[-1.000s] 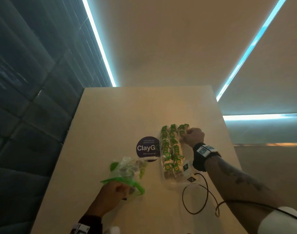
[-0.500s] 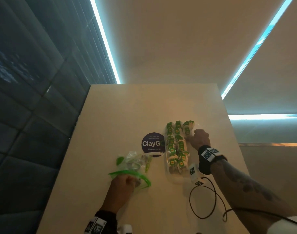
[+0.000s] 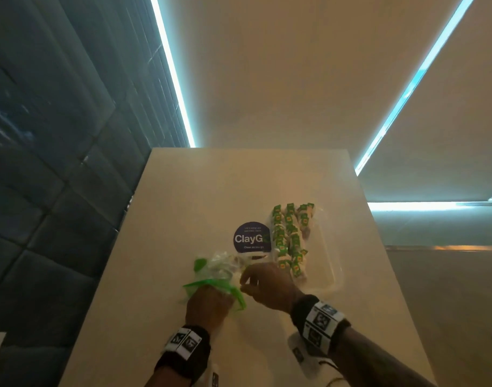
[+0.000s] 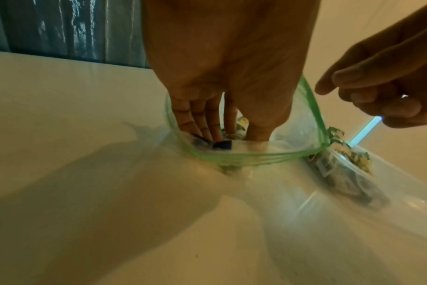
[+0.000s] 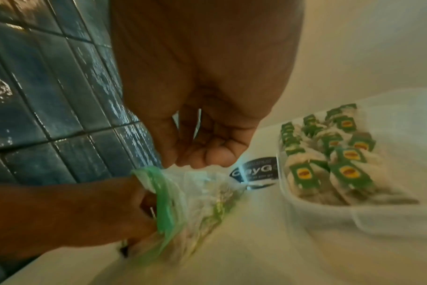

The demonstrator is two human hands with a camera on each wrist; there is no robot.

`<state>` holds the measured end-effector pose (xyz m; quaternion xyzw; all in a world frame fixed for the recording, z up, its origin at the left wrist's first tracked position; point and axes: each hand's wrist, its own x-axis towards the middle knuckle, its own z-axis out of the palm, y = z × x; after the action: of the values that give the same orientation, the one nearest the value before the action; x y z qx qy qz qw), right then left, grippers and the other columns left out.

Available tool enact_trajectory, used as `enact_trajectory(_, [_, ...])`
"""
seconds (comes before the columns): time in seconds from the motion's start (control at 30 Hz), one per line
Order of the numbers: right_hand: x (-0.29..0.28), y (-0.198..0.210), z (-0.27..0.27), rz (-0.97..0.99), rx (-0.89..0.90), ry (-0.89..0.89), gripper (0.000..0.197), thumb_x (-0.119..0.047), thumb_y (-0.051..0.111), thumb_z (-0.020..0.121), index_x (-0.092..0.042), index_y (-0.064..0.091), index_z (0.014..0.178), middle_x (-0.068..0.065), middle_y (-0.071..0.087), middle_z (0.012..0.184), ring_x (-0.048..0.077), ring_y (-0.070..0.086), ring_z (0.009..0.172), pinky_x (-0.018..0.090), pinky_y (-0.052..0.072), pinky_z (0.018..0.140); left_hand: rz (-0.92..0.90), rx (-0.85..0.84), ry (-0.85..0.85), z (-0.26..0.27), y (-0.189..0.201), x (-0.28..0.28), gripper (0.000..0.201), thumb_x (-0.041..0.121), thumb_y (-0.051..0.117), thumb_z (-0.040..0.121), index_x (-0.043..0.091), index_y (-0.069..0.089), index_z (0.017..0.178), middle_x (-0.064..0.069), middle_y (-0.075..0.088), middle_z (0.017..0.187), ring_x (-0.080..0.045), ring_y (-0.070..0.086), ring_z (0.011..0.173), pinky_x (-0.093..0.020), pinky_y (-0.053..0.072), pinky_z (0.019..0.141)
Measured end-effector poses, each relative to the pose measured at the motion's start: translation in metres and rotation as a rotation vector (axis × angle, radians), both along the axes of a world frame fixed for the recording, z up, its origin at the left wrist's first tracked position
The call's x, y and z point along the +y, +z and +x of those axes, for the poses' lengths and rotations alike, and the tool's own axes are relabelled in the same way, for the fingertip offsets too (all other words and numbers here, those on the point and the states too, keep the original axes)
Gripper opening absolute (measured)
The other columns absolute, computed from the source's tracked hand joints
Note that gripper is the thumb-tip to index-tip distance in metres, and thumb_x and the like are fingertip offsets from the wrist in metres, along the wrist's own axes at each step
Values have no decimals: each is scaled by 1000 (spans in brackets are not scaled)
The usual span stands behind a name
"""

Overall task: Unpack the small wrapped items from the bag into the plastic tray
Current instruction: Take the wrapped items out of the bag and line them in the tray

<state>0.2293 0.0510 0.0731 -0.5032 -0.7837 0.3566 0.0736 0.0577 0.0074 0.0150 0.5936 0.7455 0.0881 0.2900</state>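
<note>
A clear zip bag (image 3: pixel 222 268) with a green rim (image 4: pixel 317 125) lies on the table left of the clear plastic tray (image 3: pixel 332 263). My left hand (image 3: pixel 208 303) holds the bag at its mouth. Its fingers (image 4: pixel 195 119) and thumb are pushed inside, with the rim stretched round them. A few wrapped items show dimly through the bag (image 5: pixel 195 202). My right hand (image 3: pixel 256 277) hovers at the bag's mouth, loosely curled and holding nothing (image 5: pixel 195 154). Rows of green-labelled wrapped items (image 3: pixel 289 236) fill the left side of the tray (image 5: pixel 305 208).
A round dark "ClayG" sticker (image 3: pixel 251 237) lies on the table between bag and tray. A white tagged device (image 3: pixel 303 356) with a cable sits under my right wrist. A dark padded wall (image 3: pixel 57 191) runs close along the table's left edge.
My right hand has left the tray's far end and come back left to the bag's mouth. My left hand has stayed at the bag.
</note>
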Motion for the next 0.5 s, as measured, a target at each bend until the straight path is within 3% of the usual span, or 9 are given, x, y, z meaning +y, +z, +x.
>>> enact_trajectory(0.1, [-12, -11, -10, -105, -99, 123, 27, -29, 63, 90, -25, 68, 117, 6, 72, 105, 18, 65, 91, 29, 52, 80, -50, 52, -36, 2, -1, -2, 37, 48, 56, 89, 29, 63, 121, 0, 68, 120, -19, 62, 112, -26, 46, 87])
enact_trajectory(0.2, [-17, -18, -11, -100, -196, 104, 34, -34, 62, 89, -26, 65, 122, 8, 69, 112, 25, 63, 102, 36, 53, 88, -79, 42, -12, 6, 0, 0, 34, 37, 58, 91, 22, 66, 119, -4, 67, 122, -21, 62, 114, -27, 46, 90])
enact_trajectory(0.3, [-17, -22, -10, -58, -214, 2, 29, -33, 60, 90, -22, 67, 116, 8, 68, 112, 25, 64, 100, 35, 53, 85, -119, 49, -18, 8, 4, 0, 27, 35, 60, 89, 16, 73, 102, -6, 73, 106, -21, 67, 100, -28, 50, 81])
enact_trajectory(0.5, [-17, -26, -13, -38, -169, -172, 18, -33, 54, 91, -26, 68, 100, 2, 69, 102, 18, 65, 87, 38, 57, 82, -125, 22, 30, 9, 6, 1, 28, 44, 64, 81, 21, 71, 96, 2, 71, 99, -18, 65, 87, -25, 49, 74])
